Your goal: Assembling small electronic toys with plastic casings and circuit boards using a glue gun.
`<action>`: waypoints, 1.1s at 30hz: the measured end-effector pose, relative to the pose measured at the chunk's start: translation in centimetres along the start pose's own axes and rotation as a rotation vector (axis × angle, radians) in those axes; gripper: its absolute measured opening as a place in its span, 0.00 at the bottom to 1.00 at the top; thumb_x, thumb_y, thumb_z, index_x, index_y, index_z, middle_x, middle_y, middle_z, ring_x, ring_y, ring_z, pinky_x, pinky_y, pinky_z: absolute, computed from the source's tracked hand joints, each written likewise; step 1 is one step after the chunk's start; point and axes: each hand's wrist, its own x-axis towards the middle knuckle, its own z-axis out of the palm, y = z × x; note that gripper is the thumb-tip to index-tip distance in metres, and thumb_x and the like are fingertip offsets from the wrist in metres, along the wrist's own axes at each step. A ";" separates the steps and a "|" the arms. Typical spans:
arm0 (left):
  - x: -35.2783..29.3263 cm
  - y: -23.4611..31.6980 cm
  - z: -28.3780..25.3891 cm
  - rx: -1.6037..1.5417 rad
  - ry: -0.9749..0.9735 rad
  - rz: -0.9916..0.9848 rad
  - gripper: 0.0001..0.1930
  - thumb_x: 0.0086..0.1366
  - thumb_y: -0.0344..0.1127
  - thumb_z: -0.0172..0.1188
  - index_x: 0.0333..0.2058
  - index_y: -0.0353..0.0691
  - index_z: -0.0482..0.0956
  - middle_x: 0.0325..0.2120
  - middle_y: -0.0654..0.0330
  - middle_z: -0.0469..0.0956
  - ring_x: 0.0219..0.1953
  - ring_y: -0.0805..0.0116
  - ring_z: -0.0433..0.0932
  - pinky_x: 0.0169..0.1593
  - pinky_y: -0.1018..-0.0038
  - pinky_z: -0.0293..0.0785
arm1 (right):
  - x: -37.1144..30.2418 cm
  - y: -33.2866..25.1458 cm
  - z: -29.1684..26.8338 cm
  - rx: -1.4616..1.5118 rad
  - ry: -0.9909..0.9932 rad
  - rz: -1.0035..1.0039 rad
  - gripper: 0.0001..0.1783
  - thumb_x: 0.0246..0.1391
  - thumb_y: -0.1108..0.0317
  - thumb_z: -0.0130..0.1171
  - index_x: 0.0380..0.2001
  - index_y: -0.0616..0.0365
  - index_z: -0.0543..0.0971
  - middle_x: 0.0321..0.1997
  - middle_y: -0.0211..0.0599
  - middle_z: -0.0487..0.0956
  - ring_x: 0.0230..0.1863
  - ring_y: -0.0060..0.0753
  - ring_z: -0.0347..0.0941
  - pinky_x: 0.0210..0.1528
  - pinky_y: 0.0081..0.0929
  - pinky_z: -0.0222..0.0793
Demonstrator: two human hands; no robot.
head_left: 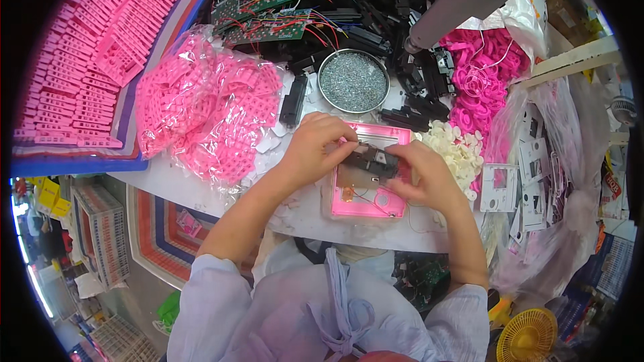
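Observation:
Both hands meet over a pink plastic housing [341, 202] that lies on the white worktop. My left hand [315, 147] pinches the left end of a black plastic part [371, 161], thumb and forefinger together. My right hand [429, 173] grips the right end of the same black part, its thumb below and fingers above. The part is held across the middle of the housing; whether it touches the housing I cannot tell. In the lower half of the housing show thin wires and a round grey disc [382, 199].
A round metal bowl of small screws [353, 80] stands behind the housing. Bagged pink parts [221, 107] lie left, cream discs [453, 151] right, green circuit boards [268, 7] behind. A grey powered screwdriver [463, 0] hangs at upper right. Pink pieces fill a crate [80, 164].

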 end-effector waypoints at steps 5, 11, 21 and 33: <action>0.0 0.2 0.3 -0.033 -0.036 0.001 0.05 0.56 0.30 0.68 0.31 0.43 0.80 0.29 0.64 0.80 0.35 0.62 0.78 0.47 0.67 0.68 | 0.0 0.0 -0.2 -0.392 -0.055 0.160 0.19 0.50 0.62 0.68 0.45 0.56 0.80 0.26 0.39 0.77 0.30 0.40 0.75 0.31 0.39 0.72; -0.5 0.9 0.2 0.013 -0.052 0.033 0.05 0.57 0.32 0.67 0.31 0.42 0.81 0.31 0.63 0.81 0.37 0.61 0.78 0.49 0.65 0.68 | -0.8 -2.7 -1.0 -0.208 0.093 -0.194 0.26 0.41 0.66 0.71 0.47 0.54 0.78 0.48 0.40 0.79 0.50 0.44 0.75 0.49 0.40 0.73; -0.7 0.2 0.6 -0.068 -0.049 -0.028 0.06 0.57 0.34 0.66 0.32 0.42 0.81 0.31 0.62 0.80 0.38 0.59 0.78 0.49 0.63 0.68 | -1.9 -0.8 -1.1 -0.019 -0.068 -0.133 0.27 0.38 0.72 0.71 0.47 0.56 0.78 0.47 0.39 0.79 0.47 0.45 0.74 0.47 0.38 0.74; 1.8 0.8 -1.1 -0.001 -0.310 0.086 0.06 0.52 0.28 0.67 0.29 0.39 0.78 0.29 0.59 0.78 0.34 0.57 0.77 0.41 0.63 0.72 | 0.7 -1.9 2.1 -0.181 0.129 -0.135 0.26 0.38 0.71 0.70 0.46 0.60 0.77 0.45 0.42 0.77 0.47 0.49 0.71 0.48 0.39 0.73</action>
